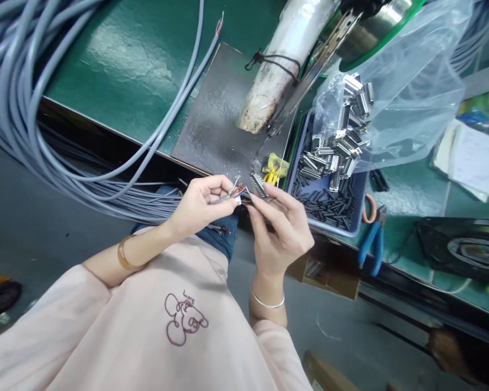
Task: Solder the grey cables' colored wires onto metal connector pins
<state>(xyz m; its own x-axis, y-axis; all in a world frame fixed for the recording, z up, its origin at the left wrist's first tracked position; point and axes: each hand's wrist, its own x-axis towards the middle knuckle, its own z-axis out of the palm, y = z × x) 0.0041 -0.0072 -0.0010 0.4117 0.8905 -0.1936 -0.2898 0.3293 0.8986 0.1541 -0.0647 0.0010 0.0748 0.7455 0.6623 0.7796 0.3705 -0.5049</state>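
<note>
My left hand [199,205] is closed in a pinch on the end of a grey cable [224,199], whose thin coloured wires [238,190] fan out past my fingertips. My right hand [279,228] is closed on a small metal connector [259,184], held right beside those wire ends. Both hands hover just off the near edge of the green bench [138,65], over my lap.
A thick bundle of grey cables [20,108] loops at the left. A dark mat [220,119] lies under a wrapped soldering tool [281,65]. A blue tray [330,201] and a clear bag [391,92] hold several connectors. Blue-handled pliers [372,239] lie to the right.
</note>
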